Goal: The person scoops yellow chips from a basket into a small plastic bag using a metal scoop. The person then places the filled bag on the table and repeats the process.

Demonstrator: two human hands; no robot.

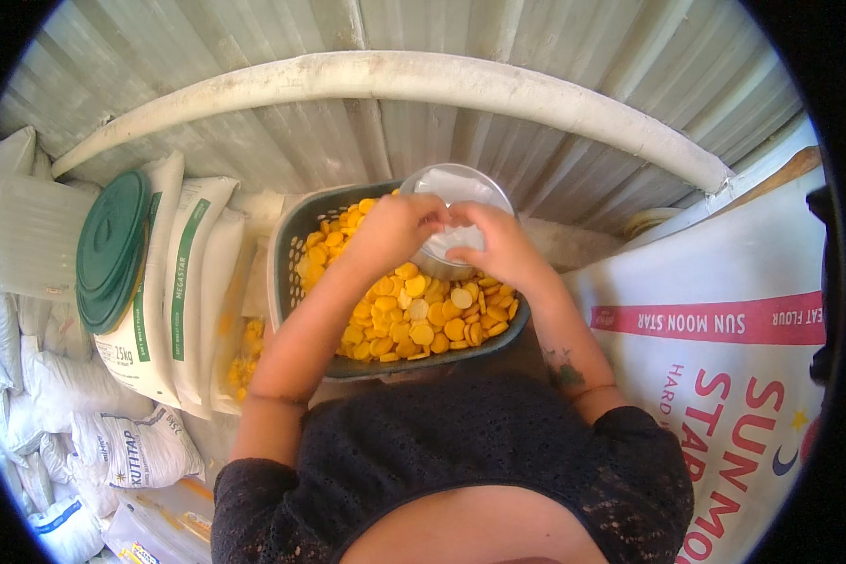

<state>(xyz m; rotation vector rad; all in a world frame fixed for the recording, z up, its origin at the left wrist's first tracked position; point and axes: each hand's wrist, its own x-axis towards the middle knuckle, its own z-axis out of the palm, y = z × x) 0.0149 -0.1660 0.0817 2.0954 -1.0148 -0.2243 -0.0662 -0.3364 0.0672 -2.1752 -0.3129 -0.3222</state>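
Before me stands a dark plastic basket (423, 365) with holes in its side, holding many small round yellow-orange biscuits (395, 317). A round metal bowl (505, 201) rests at its far right part, on or just above the biscuits, with clear plastic bags (458, 185) inside. My left hand (405, 224) is over the bowl's left side, its fingers bent at thin clear plastic. My right hand (492, 236) is over the bowl from the right, thumb apart from the curled fingers; fingertips of both hands nearly meet. How firmly each hand grips the plastic is hard to tell.
Upright flour sacks (187, 282) stand at left beside green round lids (115, 247) and a translucent plastic container (39, 233). More white sacks (137, 444) lie at lower left. A large white flour sack (705, 359) is at right. A corrugated metal wall (437, 134) with a pale pipe (395, 76) rises behind.
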